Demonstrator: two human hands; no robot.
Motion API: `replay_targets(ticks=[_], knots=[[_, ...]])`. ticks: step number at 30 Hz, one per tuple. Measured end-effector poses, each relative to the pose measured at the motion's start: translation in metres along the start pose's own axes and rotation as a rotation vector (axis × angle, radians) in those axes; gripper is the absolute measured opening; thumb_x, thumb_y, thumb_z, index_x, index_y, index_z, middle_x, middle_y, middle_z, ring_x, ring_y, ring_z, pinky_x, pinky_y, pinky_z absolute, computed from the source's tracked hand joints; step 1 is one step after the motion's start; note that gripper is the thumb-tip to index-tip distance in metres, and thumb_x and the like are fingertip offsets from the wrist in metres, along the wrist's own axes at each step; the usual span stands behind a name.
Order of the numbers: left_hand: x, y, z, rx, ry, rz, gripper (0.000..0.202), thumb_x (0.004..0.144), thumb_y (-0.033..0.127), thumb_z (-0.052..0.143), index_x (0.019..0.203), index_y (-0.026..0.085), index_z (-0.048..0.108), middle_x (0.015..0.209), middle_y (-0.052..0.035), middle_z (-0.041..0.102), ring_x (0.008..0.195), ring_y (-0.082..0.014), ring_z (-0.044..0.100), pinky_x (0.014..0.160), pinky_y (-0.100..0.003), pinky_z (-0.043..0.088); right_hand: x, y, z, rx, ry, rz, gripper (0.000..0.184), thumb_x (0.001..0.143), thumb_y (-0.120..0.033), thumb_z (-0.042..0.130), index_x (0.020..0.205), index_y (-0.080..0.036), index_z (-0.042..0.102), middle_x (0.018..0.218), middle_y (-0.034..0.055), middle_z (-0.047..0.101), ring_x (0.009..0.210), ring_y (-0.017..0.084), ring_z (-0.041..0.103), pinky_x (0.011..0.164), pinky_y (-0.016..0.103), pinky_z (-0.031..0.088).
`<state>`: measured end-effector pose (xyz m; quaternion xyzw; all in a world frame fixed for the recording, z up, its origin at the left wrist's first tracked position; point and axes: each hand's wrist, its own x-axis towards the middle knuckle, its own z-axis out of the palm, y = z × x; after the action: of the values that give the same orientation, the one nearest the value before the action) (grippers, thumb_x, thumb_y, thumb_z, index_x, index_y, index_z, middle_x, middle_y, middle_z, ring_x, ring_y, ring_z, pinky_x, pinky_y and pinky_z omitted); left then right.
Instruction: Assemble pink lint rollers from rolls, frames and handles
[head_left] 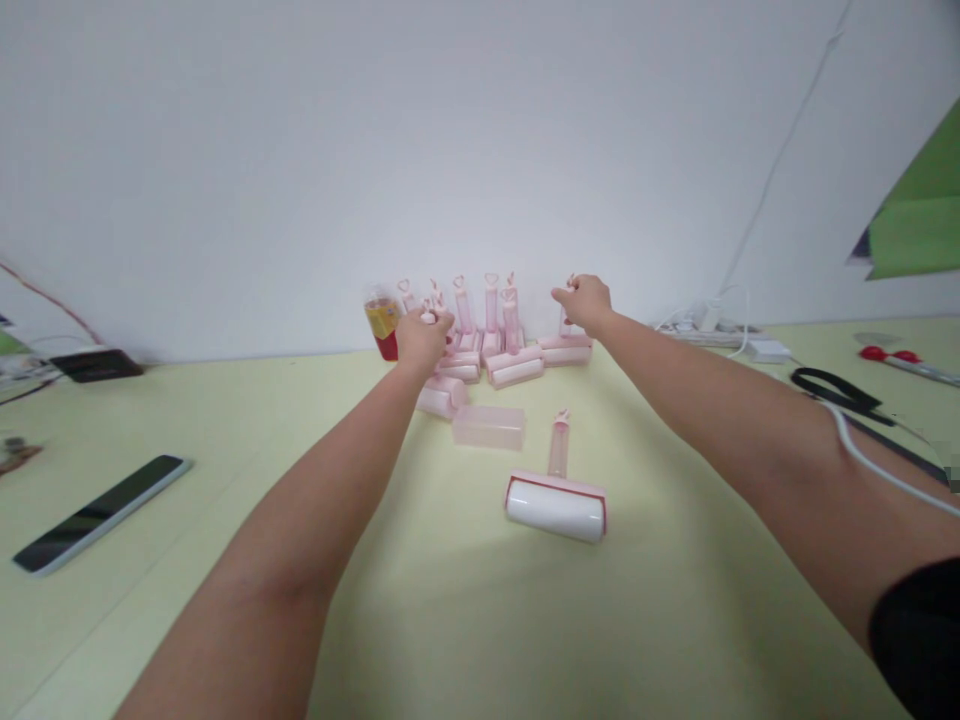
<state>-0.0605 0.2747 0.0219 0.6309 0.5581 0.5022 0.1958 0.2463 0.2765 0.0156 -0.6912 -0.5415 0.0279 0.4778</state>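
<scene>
Several pink lint rollers (515,367) stand with handles upright in a cluster against the wall. At the cluster's left front, my left hand (424,338) is closed around the handle top of one lint roller (442,395). My right hand (589,302) grips the handle top of the rightmost lint roller (565,350), whose head rests on the table. Nearer to me lies an uncovered lint roller (556,506) with a white roll and a clear pink handle. Just behind it, on the left, sits a translucent pink cover (489,427).
A bottle of red liquid with a yellow label (383,322) stands left of the cluster. A phone (101,513) lies on the left of the yellow-green table. On the right are a power strip (705,330), a black strap (836,390) and a white cable (885,478) by my forearm.
</scene>
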Motion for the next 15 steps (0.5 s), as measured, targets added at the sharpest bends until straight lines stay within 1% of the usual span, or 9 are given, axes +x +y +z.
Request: replay_targets(ticks=[5,9,11,13,15], knots=[[0.001,-0.002,0.002,-0.043,-0.017,0.030,0.029,0.078,0.042,0.064,0.089,0.016,0.059,0.077,-0.0064,0.068,0.061,-0.0168,0.069,0.046,-0.020,0.049,0.001,-0.007,0.008,0.017,0.027,-0.016,0.024,0.083,-0.042,0.060,0.076,-0.019,0.058,0.076,0.0059,0.062,0.074,0.022,0.061,0.071,0.036,0.050],[0.001,-0.002,0.002,-0.050,-0.023,0.033,0.027,0.079,0.041,0.065,0.088,0.016,0.059,0.075,-0.0058,0.068,0.058,-0.0155,0.068,0.045,-0.020,0.048,0.003,-0.011,0.015,0.016,0.061,-0.016,0.022,0.085,-0.040,0.056,0.077,-0.020,0.058,0.073,0.0061,0.062,0.073,0.022,0.060,0.071,0.038,0.048],[0.001,-0.002,0.002,-0.044,-0.020,0.033,0.027,0.079,0.042,0.065,0.088,0.017,0.059,0.075,-0.0053,0.067,0.057,-0.0144,0.067,0.045,-0.019,0.048,0.004,-0.012,0.017,0.007,0.074,-0.028,0.021,0.082,-0.041,0.059,0.079,-0.020,0.058,0.075,0.0066,0.063,0.075,0.023,0.059,0.074,0.038,0.048],[0.001,-0.002,0.002,-0.038,-0.021,0.035,0.027,0.079,0.042,0.065,0.088,0.017,0.059,0.075,-0.0050,0.067,0.056,-0.0140,0.066,0.045,-0.019,0.047,0.006,-0.013,0.017,-0.005,0.085,-0.048,0.025,0.077,-0.043,0.066,0.080,-0.020,0.057,0.081,0.0077,0.064,0.080,0.024,0.058,0.078,0.039,0.046],[0.000,-0.002,0.002,-0.032,-0.022,0.036,0.027,0.080,0.042,0.065,0.090,0.017,0.059,0.074,-0.0048,0.067,0.056,-0.0147,0.066,0.045,-0.019,0.047,0.008,-0.013,0.017,-0.014,0.099,-0.055,0.028,0.075,-0.044,0.068,0.082,-0.019,0.057,0.085,0.0092,0.064,0.084,0.024,0.057,0.081,0.039,0.045]])
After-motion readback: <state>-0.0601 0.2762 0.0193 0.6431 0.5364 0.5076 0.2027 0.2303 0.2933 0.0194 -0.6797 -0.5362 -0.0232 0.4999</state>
